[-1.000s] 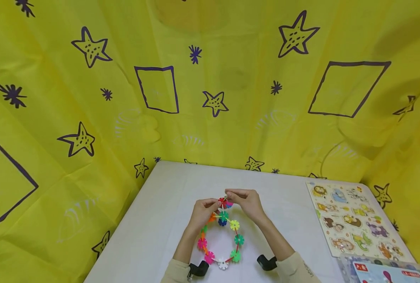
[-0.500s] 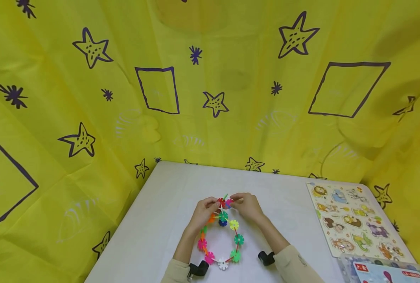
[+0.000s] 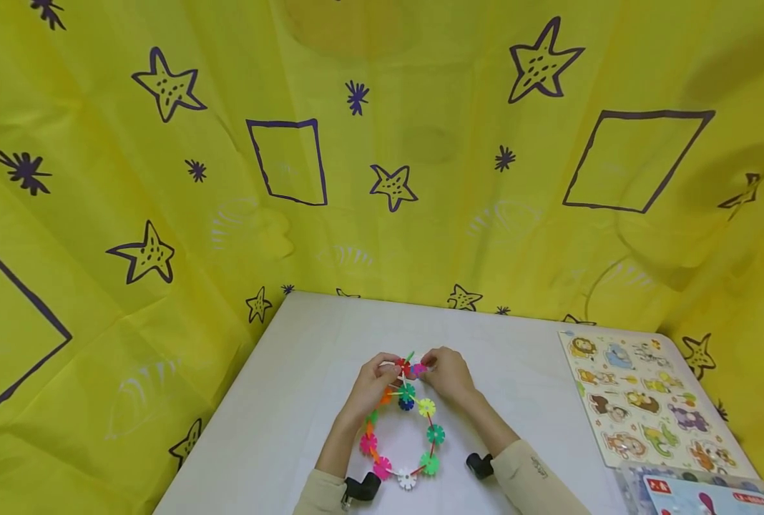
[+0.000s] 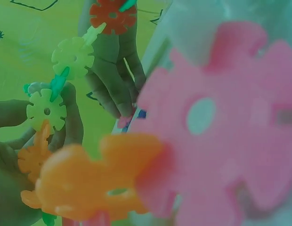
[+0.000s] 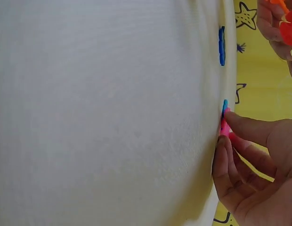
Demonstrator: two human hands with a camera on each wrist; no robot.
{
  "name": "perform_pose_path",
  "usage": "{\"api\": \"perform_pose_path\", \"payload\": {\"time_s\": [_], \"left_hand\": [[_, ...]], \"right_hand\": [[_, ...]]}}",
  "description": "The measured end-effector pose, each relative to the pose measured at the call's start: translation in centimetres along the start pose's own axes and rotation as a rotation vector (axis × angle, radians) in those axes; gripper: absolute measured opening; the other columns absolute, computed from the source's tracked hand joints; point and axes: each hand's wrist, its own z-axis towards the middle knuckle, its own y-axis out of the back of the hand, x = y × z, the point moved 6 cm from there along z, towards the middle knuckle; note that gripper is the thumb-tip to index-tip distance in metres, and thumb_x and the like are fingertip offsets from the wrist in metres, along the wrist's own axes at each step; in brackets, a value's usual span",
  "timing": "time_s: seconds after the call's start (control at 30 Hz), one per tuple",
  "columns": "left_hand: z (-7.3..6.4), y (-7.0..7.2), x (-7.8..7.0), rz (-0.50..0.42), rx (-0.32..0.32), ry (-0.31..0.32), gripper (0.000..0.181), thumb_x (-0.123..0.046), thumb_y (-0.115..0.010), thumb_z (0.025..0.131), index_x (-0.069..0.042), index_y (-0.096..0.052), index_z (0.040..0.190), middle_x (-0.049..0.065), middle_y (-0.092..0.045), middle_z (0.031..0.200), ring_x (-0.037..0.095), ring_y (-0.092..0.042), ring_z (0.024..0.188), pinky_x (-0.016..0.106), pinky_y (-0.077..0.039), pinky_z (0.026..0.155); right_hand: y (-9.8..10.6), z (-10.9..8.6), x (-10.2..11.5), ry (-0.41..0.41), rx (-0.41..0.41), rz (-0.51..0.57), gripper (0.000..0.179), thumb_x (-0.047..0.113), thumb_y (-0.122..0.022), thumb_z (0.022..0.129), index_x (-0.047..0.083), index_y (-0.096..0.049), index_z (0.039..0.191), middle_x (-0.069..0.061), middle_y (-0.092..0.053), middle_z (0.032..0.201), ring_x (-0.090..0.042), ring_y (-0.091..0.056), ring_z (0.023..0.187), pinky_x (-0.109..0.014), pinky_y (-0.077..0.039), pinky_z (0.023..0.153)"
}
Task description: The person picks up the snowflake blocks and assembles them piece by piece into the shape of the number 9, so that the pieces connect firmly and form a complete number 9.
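Observation:
A ring of linked plastic snowflake discs in several colours stands in the middle of the head view, with a white disc (image 3: 407,479) nearest the person. My left hand (image 3: 368,386) holds the chain at its far end, fingertips by a red disc (image 3: 403,367) from which a green piece (image 3: 410,355) sticks up. In the left wrist view, lime discs (image 4: 46,111) lie by its fingers. My right hand (image 3: 453,375) pinches a pink disc (image 5: 225,123) between thumb and fingertips, low over the white table. A blue piece (image 5: 224,106) shows right against that pink disc.
An animal puzzle board (image 3: 652,400) lies on the right of the white table (image 3: 517,386). A clear package with a printed card (image 3: 710,495) sits at the lower right. Another blue disc (image 5: 222,45) rests on the table, edge-on. A yellow patterned curtain (image 3: 446,236) hangs around.
My right hand has come down from above the red disc, leaving the green piece in view there. It now pinches the pink disc and has drawn slightly right. The left hand stays nearly still.

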Motion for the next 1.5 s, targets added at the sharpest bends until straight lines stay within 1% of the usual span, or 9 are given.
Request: {"api": "perform_pose_path", "payload": {"time_s": [0.2,0.37,0.47,0.67,0.77,0.93,1.03,1.37,1.5], "left_hand": [[0.1,0.0,-0.4,-0.010,0.012,-0.020,0.032,-0.018,-0.058,0.108,0.001,-0.063,0.133,0.027,-0.073,0.111,0.018,-0.068,0.086,0.038,-0.060,0.086],[0.2,-0.2,-0.5,0.000,0.021,-0.052,0.035,-0.022,-0.055,0.110,0.003,-0.065,0.133,0.027,-0.073,0.111,0.017,-0.066,0.086,0.035,-0.059,0.085],[0.2,-0.2,-0.4,0.004,0.006,-0.045,0.035,-0.024,-0.055,0.110,0.002,-0.067,0.130,0.025,-0.074,0.109,0.018,-0.066,0.085,0.035,-0.060,0.083],[0.2,-0.2,-0.1,0.006,-0.029,-0.005,0.031,-0.025,-0.058,0.108,0.000,-0.068,0.124,0.021,-0.077,0.105,0.018,-0.068,0.083,0.032,-0.059,0.082],[0.2,-0.2,0.0,0.003,-0.036,-0.004,0.030,-0.024,-0.058,0.108,0.000,-0.066,0.124,0.021,-0.077,0.105,0.018,-0.068,0.082,0.032,-0.059,0.082],[0.2,-0.3,0.0,0.002,-0.030,-0.014,0.029,-0.023,-0.058,0.109,0.001,-0.066,0.122,0.021,-0.077,0.104,0.018,-0.067,0.081,0.034,-0.059,0.083],[0.1,-0.4,-0.1,0.006,-0.029,-0.016,0.027,-0.021,-0.059,0.108,0.001,-0.067,0.120,0.021,-0.077,0.103,0.017,-0.066,0.081,0.034,-0.059,0.083],[0.0,-0.5,0.0,0.005,-0.014,-0.005,0.027,-0.024,-0.059,0.108,0.001,-0.069,0.110,0.016,-0.077,0.101,0.020,-0.067,0.085,0.032,-0.058,0.082],[0.0,-0.6,-0.2,0.001,-0.006,-0.003,0.028,-0.026,-0.060,0.108,0.000,-0.069,0.110,0.015,-0.077,0.101,0.020,-0.068,0.086,0.032,-0.057,0.082]], "right_hand": [[0.5,-0.4,0.0,-0.018,-0.025,0.095,0.016,0.006,-0.087,0.082,0.009,-0.073,0.088,0.002,-0.069,0.077,-0.013,-0.062,0.072,-0.032,-0.053,0.068],[1.2,-1.0,0.1,-0.009,-0.069,0.222,0.009,0.007,-0.086,0.085,0.009,-0.079,0.091,0.002,-0.073,0.079,-0.012,-0.067,0.069,-0.028,-0.055,0.062],[2.0,-1.3,-0.1,-0.039,-0.108,0.318,0.009,0.008,-0.085,0.086,0.009,-0.081,0.094,0.000,-0.075,0.082,-0.014,-0.070,0.070,-0.027,-0.057,0.062],[3.2,-1.8,-0.2,-0.088,-0.135,0.608,0.014,0.002,-0.082,0.088,-0.001,-0.079,0.102,-0.014,-0.077,0.090,-0.032,-0.077,0.080,-0.044,-0.063,0.073],[3.6,-2.0,0.0,-0.095,-0.128,0.676,0.016,0.001,-0.080,0.090,-0.003,-0.078,0.105,-0.017,-0.077,0.093,-0.037,-0.077,0.085,-0.048,-0.062,0.077],[4.0,-2.2,0.2,-0.095,-0.130,0.733,0.017,0.002,-0.079,0.091,-0.005,-0.077,0.106,-0.021,-0.077,0.095,-0.042,-0.076,0.087,-0.049,-0.062,0.078],[4.3,-2.3,0.5,-0.087,-0.141,0.732,0.017,0.003,-0.080,0.091,-0.005,-0.078,0.106,-0.020,-0.077,0.096,-0.039,-0.077,0.086,-0.048,-0.062,0.077],[5.5,-2.3,2.4,-0.019,-0.181,0.684,0.015,0.005,-0.081,0.090,-0.002,-0.080,0.104,-0.017,-0.078,0.094,-0.041,-0.076,0.083,-0.052,-0.061,0.078],[5.8,-2.3,2.9,-0.011,-0.190,0.657,0.014,0.007,-0.081,0.091,0.000,-0.081,0.103,-0.014,-0.079,0.093,-0.043,-0.076,0.084,-0.042,-0.063,0.073]]}}
